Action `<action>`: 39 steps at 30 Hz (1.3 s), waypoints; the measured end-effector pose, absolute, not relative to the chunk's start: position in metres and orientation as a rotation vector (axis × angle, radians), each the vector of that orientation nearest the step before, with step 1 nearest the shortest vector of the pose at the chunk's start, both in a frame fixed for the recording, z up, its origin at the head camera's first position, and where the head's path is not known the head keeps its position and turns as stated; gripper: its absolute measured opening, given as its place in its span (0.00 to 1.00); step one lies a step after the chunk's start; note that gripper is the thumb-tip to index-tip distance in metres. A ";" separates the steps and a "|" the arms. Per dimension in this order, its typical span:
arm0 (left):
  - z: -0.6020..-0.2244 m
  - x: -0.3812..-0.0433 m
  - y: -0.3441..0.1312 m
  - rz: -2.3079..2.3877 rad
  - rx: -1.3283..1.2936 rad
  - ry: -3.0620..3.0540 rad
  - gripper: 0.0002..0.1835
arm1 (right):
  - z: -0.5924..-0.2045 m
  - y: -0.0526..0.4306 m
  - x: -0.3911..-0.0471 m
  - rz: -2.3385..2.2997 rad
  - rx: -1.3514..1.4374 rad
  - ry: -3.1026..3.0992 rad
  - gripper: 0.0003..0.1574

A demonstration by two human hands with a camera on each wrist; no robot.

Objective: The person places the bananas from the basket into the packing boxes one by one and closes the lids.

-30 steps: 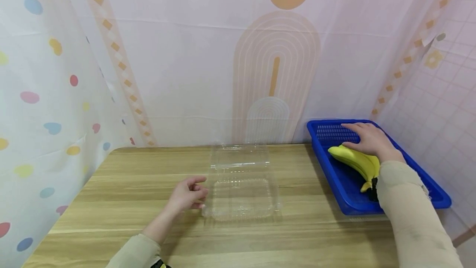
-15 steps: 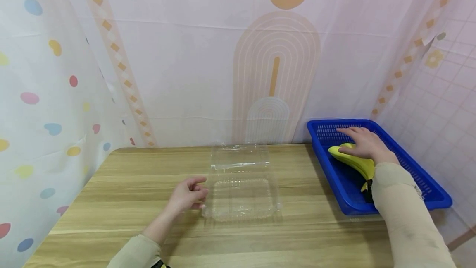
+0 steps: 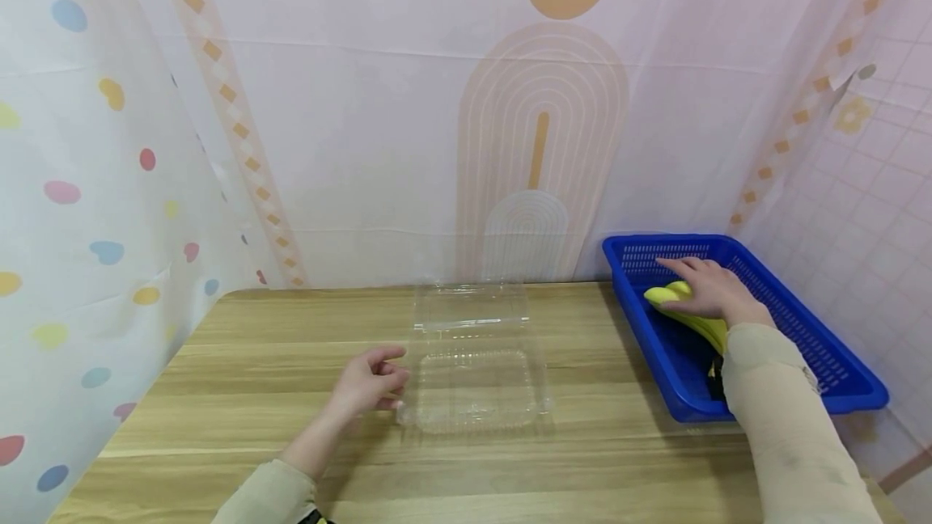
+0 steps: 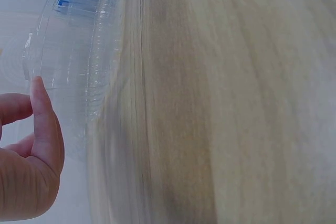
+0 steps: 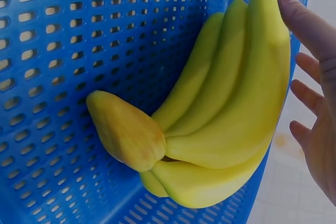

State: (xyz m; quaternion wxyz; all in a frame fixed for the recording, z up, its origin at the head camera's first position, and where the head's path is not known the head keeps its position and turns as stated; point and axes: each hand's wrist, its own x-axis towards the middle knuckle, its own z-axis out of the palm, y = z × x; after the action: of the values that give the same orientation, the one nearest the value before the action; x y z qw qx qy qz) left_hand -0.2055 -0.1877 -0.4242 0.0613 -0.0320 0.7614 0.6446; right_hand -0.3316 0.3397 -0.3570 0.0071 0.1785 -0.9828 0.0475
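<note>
A bunch of yellow bananas (image 5: 236,87) with a thick stem lies in the blue basket (image 3: 658,366). My right hand (image 3: 717,289) is over the far end of the bunch and hides part of it. In the right wrist view, the thumb is right at one banana's tip, while the other fingers are spread along the side, not wrapped round the fruit. A clear plastic clamshell box (image 3: 473,390) stands with its lid raised in the middle of the table. At its left side is my left hand (image 3: 367,378), fingers loosely bent and fingertips close to the rim.
The wooden table (image 3: 269,362) runs back to a patterned curtain (image 3: 364,144). The basket is at the table's right end, near another curtain on that side. Perforated walls surround the bananas.
My right hand has shifted a little left and lower over the bananas, covering more of them. The left hand and the clear box have stayed in place.
</note>
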 end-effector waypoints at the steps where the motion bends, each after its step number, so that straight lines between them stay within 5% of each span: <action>1: -0.424 -0.205 -0.188 1.951 -0.096 2.301 0.26 | -0.358 0.340 -0.331 0.153 0.553 -3.079 0.50; 24: -0.422 -0.205 -0.187 1.944 -0.106 2.305 0.26 | -0.368 0.343 -0.328 0.331 0.481 -3.196 0.48; 39: -0.422 -0.206 -0.186 1.937 -0.107 2.298 0.27 | -0.364 0.343 -0.324 0.352 0.498 -3.171 0.34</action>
State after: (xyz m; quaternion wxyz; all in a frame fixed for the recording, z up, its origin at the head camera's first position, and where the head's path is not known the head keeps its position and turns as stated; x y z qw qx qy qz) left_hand -0.2063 -0.1859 -0.4224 0.0669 -0.0355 0.7624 0.6427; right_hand -0.3238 0.3430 -0.3645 -0.0440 0.1541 -0.9811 0.1089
